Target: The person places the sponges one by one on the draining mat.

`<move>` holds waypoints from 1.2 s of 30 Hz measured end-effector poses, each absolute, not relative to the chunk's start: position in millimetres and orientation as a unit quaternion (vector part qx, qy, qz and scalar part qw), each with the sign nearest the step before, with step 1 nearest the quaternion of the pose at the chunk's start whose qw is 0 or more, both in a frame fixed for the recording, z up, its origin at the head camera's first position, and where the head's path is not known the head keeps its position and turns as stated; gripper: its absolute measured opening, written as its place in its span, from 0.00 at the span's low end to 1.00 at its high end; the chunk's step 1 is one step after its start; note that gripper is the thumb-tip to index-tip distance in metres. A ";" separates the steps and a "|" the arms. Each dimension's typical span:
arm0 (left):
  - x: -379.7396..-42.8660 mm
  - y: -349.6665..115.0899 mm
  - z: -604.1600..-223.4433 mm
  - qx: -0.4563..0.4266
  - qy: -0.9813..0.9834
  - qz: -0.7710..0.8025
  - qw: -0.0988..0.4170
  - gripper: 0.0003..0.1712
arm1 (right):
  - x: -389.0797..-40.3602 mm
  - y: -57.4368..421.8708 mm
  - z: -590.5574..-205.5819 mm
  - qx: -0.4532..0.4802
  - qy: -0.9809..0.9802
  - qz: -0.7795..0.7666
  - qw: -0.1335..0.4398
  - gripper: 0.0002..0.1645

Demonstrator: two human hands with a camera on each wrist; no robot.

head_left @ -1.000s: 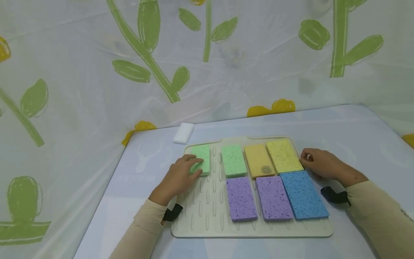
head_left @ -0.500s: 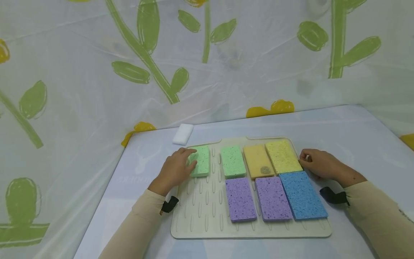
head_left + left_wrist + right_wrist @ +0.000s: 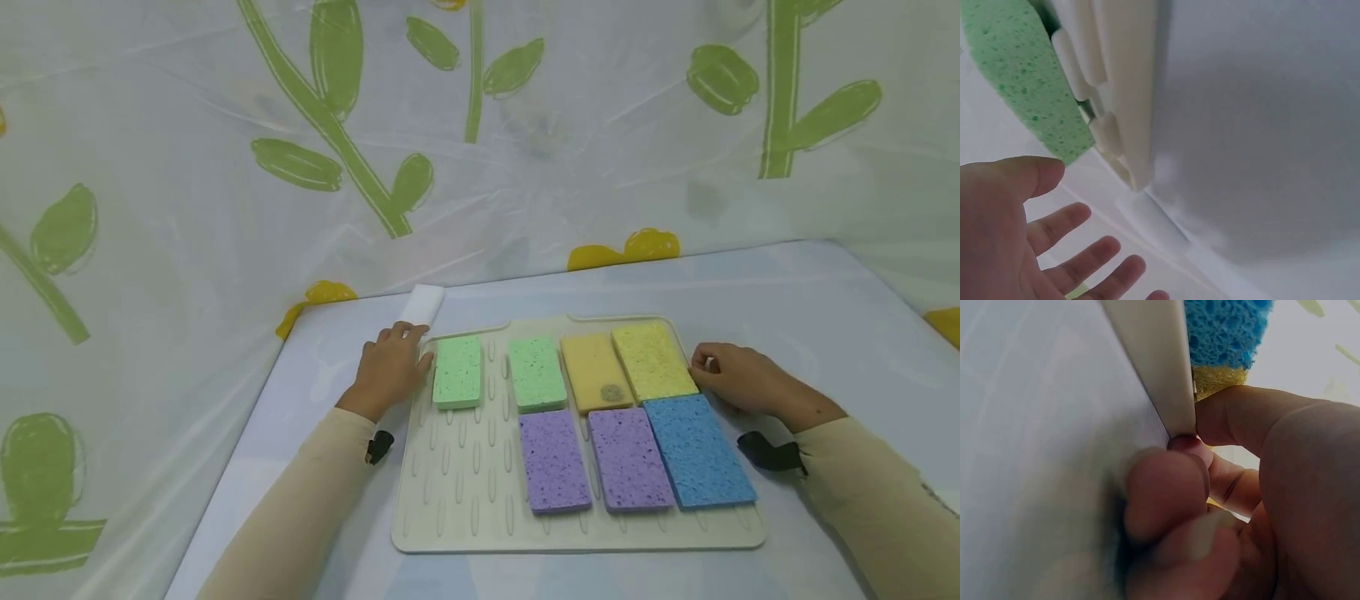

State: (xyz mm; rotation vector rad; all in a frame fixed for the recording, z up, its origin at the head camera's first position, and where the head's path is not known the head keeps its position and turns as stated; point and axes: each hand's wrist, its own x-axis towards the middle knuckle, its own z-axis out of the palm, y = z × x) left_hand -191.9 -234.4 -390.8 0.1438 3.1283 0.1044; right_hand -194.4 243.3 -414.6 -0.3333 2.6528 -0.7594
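In the head view my left hand (image 3: 386,371) reaches past the tray's left edge, its fingertips by a white block (image 3: 423,305) that looks like a foam sponge. The left wrist view shows those fingers (image 3: 1063,226) spread, holding nothing. A light green sponge (image 3: 457,372) lies just right of this hand on the off-white ridged tray (image 3: 442,533). At the tray's right side, my right hand (image 3: 742,379) pinches the rim between thumb and finger, beside a yellow sponge (image 3: 655,361). Its remaining fingers are curled in the right wrist view.
More sponges lie on the tray: a second green one (image 3: 537,372), an orange-yellow one (image 3: 594,367) with a dark round mark, two purple ones (image 3: 553,461) and a blue one (image 3: 699,450). Behind the table hangs a white curtain (image 3: 562,192) with plant prints.
My left hand has moved off the left green sponge, going left and away toward the white block. The green sponge stays in place. My right hand keeps its place at the rim.
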 end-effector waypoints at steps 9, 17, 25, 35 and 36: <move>-208.0 -246.5 -397.5 0.018 0.998 0.026 0.046 0.31 | -194.9 241.7 -414.8 -0.119 0.938 -0.271 0.180 0.13; -218.6 -245.6 -399.5 0.005 0.996 0.046 0.071 0.33 | -195.9 243.6 -415.7 -0.115 0.937 -0.272 0.187 0.12; -231.8 -239.9 -396.5 -0.002 0.996 0.058 0.068 0.32 | -194.8 242.4 -415.1 -0.117 0.940 -0.272 0.172 0.14; -242.4 -241.1 -399.3 -0.024 0.991 0.109 0.068 0.32 | -194.2 242.9 -416.0 -0.118 0.940 -0.272 0.167 0.13; -243.9 -240.7 -400.1 -0.026 0.990 0.117 0.069 0.32 | -194.2 243.4 -416.0 -0.119 0.940 -0.271 0.167 0.13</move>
